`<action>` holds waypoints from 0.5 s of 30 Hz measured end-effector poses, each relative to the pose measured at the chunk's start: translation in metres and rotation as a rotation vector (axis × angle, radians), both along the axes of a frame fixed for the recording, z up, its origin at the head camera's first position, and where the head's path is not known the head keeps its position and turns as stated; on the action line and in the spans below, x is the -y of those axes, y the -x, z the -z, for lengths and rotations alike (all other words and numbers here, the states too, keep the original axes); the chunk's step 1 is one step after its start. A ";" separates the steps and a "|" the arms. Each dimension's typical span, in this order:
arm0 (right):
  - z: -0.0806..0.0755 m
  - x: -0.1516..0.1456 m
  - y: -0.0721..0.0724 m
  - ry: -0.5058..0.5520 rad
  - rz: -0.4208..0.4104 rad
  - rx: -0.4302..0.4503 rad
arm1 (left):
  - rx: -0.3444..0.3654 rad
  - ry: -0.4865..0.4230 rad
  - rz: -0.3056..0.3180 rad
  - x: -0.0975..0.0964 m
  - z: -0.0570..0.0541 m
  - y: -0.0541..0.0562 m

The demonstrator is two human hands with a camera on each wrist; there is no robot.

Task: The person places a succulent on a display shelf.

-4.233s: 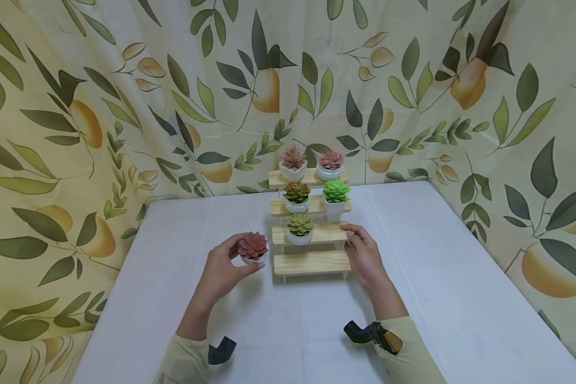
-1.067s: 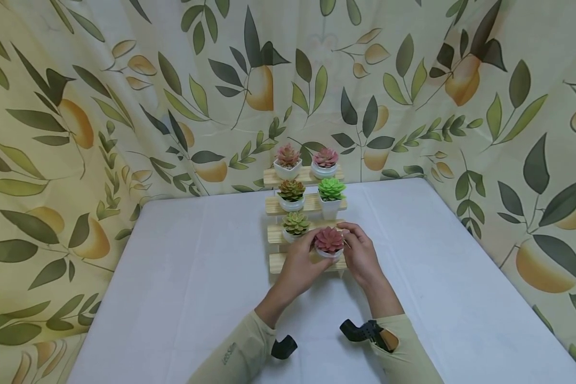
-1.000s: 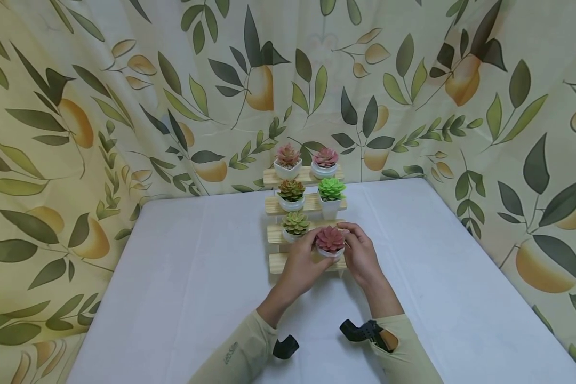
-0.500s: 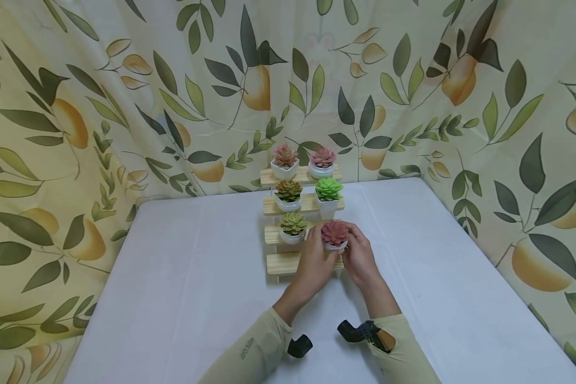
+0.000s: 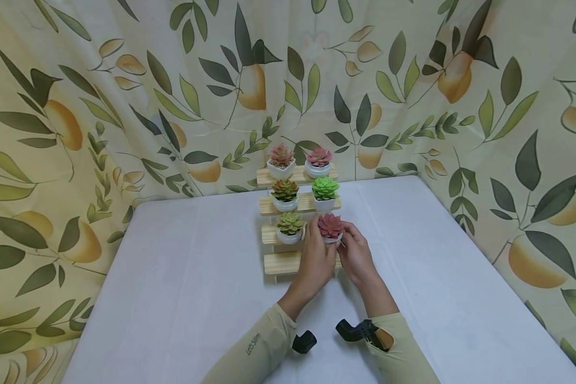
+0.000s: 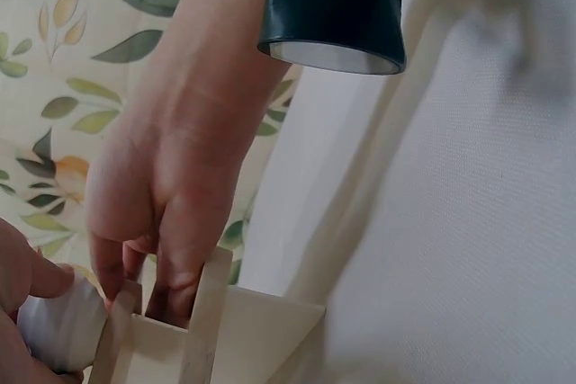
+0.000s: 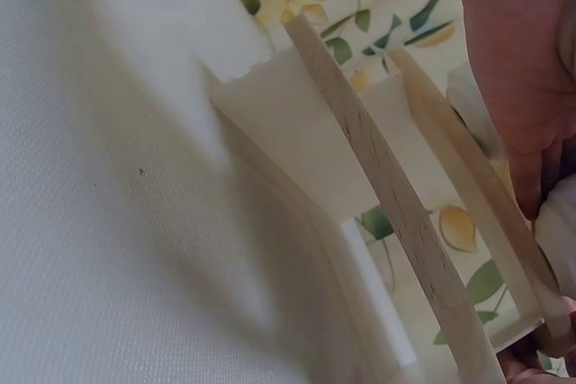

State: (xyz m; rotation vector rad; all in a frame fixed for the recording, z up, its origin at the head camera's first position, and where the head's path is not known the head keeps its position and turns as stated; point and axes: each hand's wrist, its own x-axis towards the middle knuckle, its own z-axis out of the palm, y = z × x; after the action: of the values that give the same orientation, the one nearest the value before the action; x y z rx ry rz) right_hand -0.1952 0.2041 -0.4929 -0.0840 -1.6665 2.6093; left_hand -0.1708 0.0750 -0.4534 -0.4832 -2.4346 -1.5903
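Observation:
My left hand [image 5: 317, 260] grips a small potted succulent [image 5: 330, 226] with dark pink leaves, close over the right side of the third tier of a wooden stand [image 5: 282, 263]. In the left wrist view its white pot [image 6: 65, 323] sits between the left fingers, right at the board's edge. My right hand [image 5: 358, 255] holds the stand's right end; its fingers [image 6: 180, 287] reach in between the boards. From the right wrist, the stand's boards [image 7: 396, 195] show from the side, with the left hand [image 7: 522, 69] over them.
A yellow-green succulent [image 5: 290, 224] stands left on the same tier. Above are a brown-green succulent [image 5: 285, 191], a bright green one [image 5: 325, 189], and two pink ones [image 5: 319, 157] at the top. A white-covered table [image 5: 182, 277] meets a patterned curtain [image 5: 173, 80].
My left hand has carried the dark pink succulent from left of the stand over to its third tier, lowering it toward the board. The right hand has stayed at the stand's right end.

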 end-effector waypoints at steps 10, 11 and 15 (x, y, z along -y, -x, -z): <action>-0.001 0.000 -0.002 -0.018 -0.002 -0.022 | -0.038 0.013 -0.049 -0.004 0.001 0.002; -0.001 0.001 -0.002 -0.018 -0.002 -0.021 | -0.037 0.011 -0.050 -0.005 0.001 0.003; -0.001 0.001 -0.002 -0.024 -0.005 -0.017 | -0.019 -0.006 -0.052 -0.007 0.001 0.003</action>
State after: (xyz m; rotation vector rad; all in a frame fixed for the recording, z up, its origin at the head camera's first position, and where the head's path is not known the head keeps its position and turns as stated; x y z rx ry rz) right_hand -0.1936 0.2036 -0.4915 -0.0566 -1.6942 2.5849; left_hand -0.1742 0.0815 -0.4544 -0.4283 -2.4072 -1.5653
